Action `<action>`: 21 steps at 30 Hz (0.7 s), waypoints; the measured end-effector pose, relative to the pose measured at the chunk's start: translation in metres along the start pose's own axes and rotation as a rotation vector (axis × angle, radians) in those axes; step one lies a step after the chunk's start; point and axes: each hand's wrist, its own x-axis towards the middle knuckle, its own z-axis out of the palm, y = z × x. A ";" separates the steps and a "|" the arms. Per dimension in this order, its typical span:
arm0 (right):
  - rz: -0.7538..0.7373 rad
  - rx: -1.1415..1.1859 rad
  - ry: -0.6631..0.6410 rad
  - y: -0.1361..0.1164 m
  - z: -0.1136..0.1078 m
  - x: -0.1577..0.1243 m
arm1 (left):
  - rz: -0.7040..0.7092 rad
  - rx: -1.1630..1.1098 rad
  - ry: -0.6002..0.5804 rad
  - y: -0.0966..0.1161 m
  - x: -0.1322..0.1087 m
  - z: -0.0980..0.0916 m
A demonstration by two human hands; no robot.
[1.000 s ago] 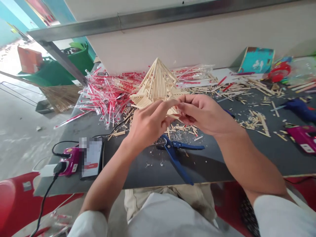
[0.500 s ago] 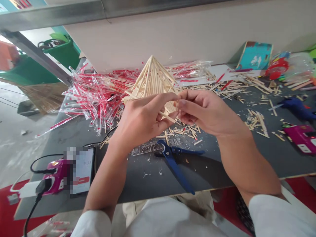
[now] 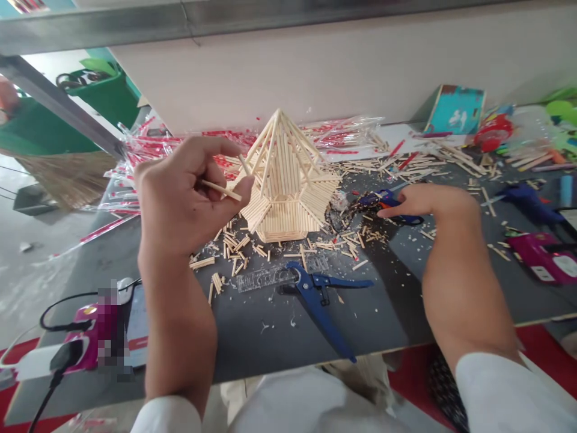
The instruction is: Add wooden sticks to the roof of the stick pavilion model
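My left hand (image 3: 189, 195) is raised left of a peaked model (image 3: 283, 156) built of thin wooden sticks. Thumb and forefinger pinch a short wooden stick (image 3: 244, 163), while a second wooden stick (image 3: 220, 190) pokes out from the curled fingers. My right hand (image 3: 428, 201) is down at a blue glue gun (image 3: 381, 197) on the table, right of the model. Its thumb stretches left across the tool; the other fingers are mostly hidden, so their grip cannot be made out. The model stands upright on a broad, slatted base, touched by neither hand.
Blue-handled cutters (image 3: 318, 307) lie in front, by a clear plastic ruler (image 3: 264, 279). Stick offcuts (image 3: 234, 246) are scattered around the model. Red-and-clear wrappers (image 3: 144, 144) heap at left. A second blue glue gun (image 3: 525, 201) and a magenta power strip (image 3: 541, 255) sit at right.
The hands have parted from in front of the model. My left hand has moved left and up with the sticks; my right has gone right, down to the glue gun, uncovering the model's base.
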 end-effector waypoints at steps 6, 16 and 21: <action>0.094 -0.119 -0.100 -0.021 -0.006 -0.006 | 0.038 0.000 -0.035 -0.003 -0.002 0.000; -0.038 0.394 0.860 -0.047 -0.034 -0.087 | 0.042 -0.033 -0.069 -0.011 -0.004 -0.004; -0.340 0.625 1.128 -0.084 -0.045 -0.107 | 0.026 -0.023 -0.089 -0.011 -0.008 -0.008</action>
